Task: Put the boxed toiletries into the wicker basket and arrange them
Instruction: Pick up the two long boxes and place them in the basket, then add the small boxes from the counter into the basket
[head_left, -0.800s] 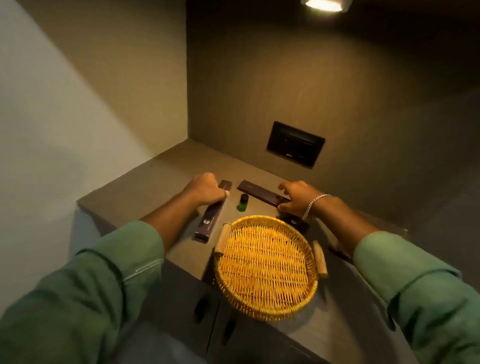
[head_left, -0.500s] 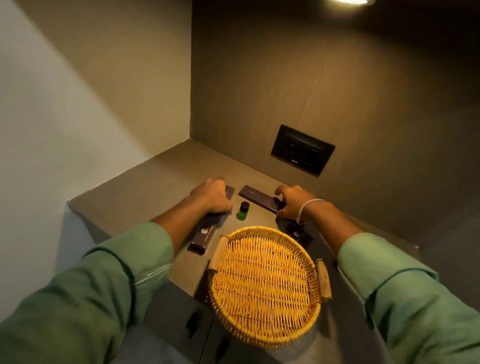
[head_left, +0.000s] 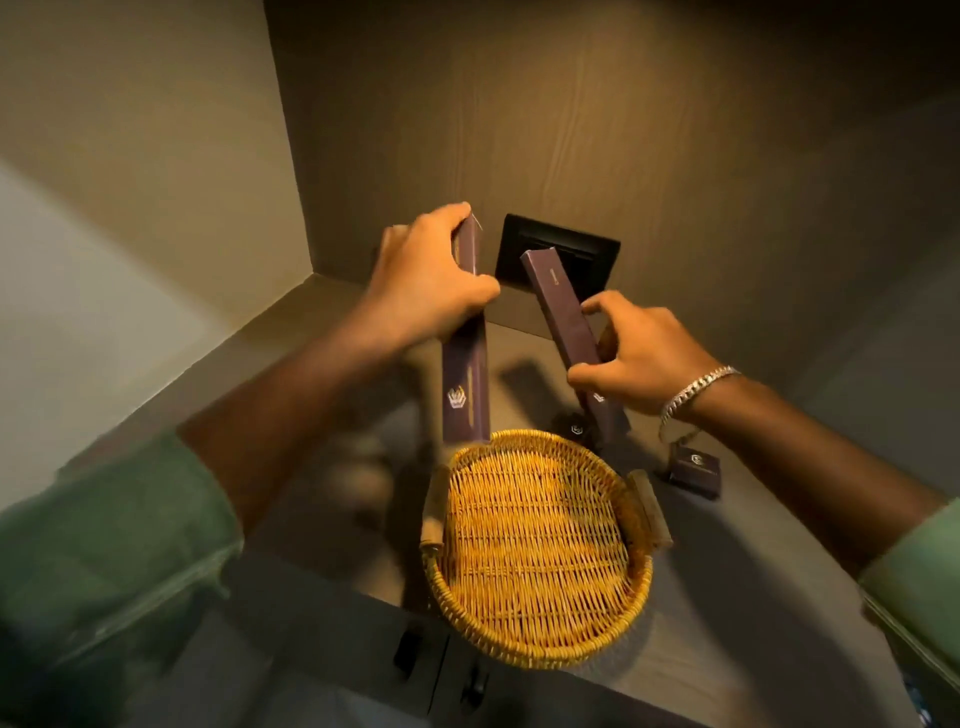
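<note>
Each of the hands is clamped on one long boxed toiletry: the left hand (head_left: 426, 275) grips the left box (head_left: 466, 364), the right hand (head_left: 631, 356) the right box (head_left: 569, 322). Both boxes stand steeply, upper ends away from the person, lower ends just above the far rim of the wicker basket (head_left: 540, 551), which lies below and nearer than both hands, about equally close. Two small boxes (head_left: 696, 470) rest on the counter (head_left: 753, 597) beneath the right wrist

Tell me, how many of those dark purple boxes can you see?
4. One long dark purple box in the left hand, another in the right hand, and two small ones on the counter. More may be hidden.
</note>
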